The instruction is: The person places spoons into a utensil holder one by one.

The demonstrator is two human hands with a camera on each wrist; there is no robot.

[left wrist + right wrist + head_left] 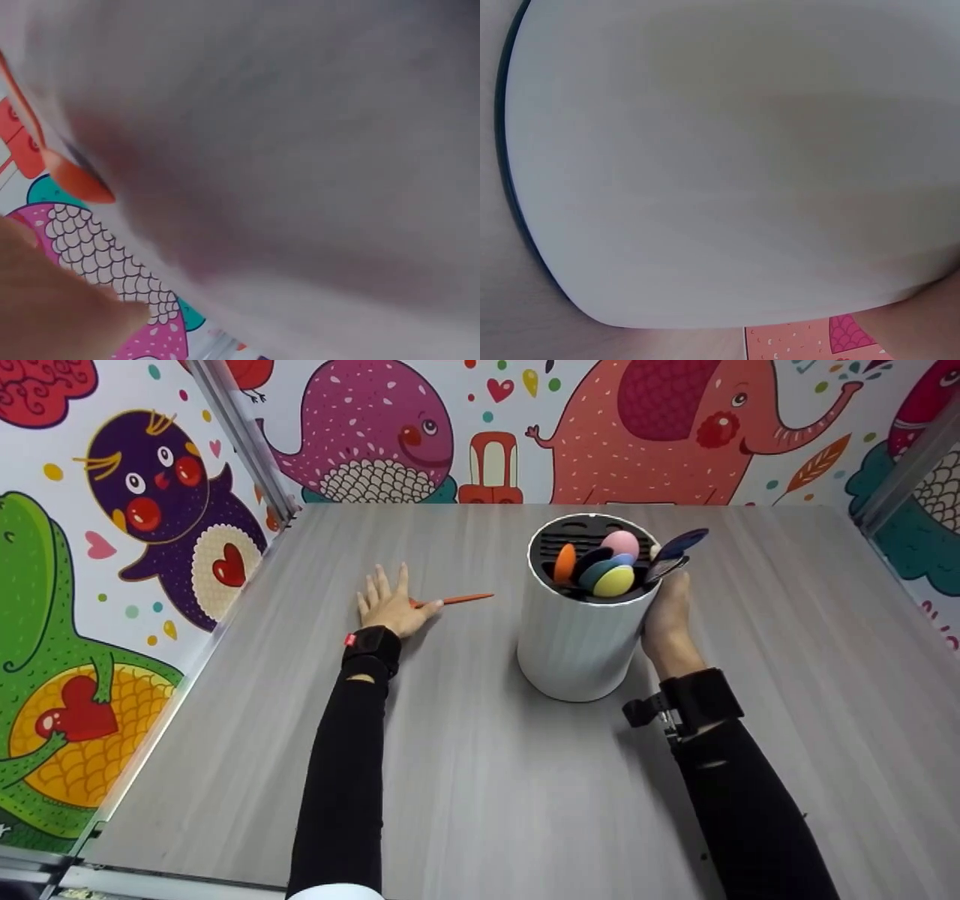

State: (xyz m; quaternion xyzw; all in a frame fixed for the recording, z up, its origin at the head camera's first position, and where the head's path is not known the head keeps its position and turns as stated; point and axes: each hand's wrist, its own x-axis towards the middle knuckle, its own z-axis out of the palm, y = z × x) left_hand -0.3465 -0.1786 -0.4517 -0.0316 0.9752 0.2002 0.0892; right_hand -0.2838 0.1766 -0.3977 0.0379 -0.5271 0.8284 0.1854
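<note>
Head view: left hand point(391, 607) lies flat, fingers spread, on the worktop point(480, 780), thumb touching an orange stick point(456, 600) left of the white holder point(581, 637). Right hand point(667, 619) grasps that holder's right side.

Left wrist view: orange stick point(71, 178) beside blurred fingers point(52, 315).

Right wrist view: holder wall point(727, 165) fills the frame.

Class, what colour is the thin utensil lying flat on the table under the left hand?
Orange; the thin utensil shows best in the head view.
</note>
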